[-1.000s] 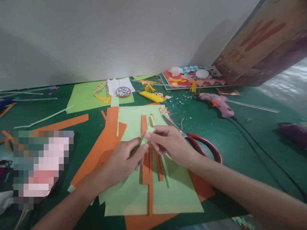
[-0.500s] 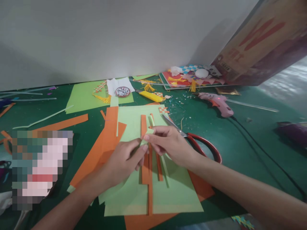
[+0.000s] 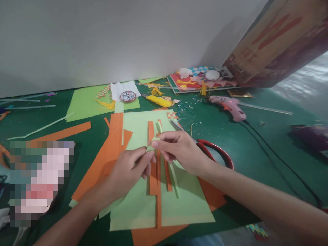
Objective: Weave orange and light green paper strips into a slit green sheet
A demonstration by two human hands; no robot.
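Note:
My left hand (image 3: pixel 135 162) and my right hand (image 3: pixel 179 148) meet over the paper stack, both closed in a pinch on one small piece of light green paper (image 3: pixel 151 146). The fingers cover much of that piece. Beneath them lie orange paper strips (image 3: pixel 153 177) and a thin light green strip (image 3: pixel 175 181), on top of light green sheets (image 3: pixel 187 208). Red-handled scissors (image 3: pixel 217 152) rest just beyond my right wrist, partly hidden by my right hand. Orange sheets (image 3: pixel 96 172) stick out from under the stack beside my left forearm.
A pink glue gun (image 3: pixel 232 107) with a black cable lies at right. Behind the stack are a yellow cutter (image 3: pixel 160 100), a round dish of small pieces (image 3: pixel 128 96) and yellow tassels (image 3: pixel 156 91). A large printed bag (image 3: pixel 276 44) stands at back right; a blurred-out object (image 3: pixel 43 181) sits left.
The whole view has shifted slightly, so things appear a little farther left. Both hands keep their pinch on the green paper piece, which looks slightly turned.

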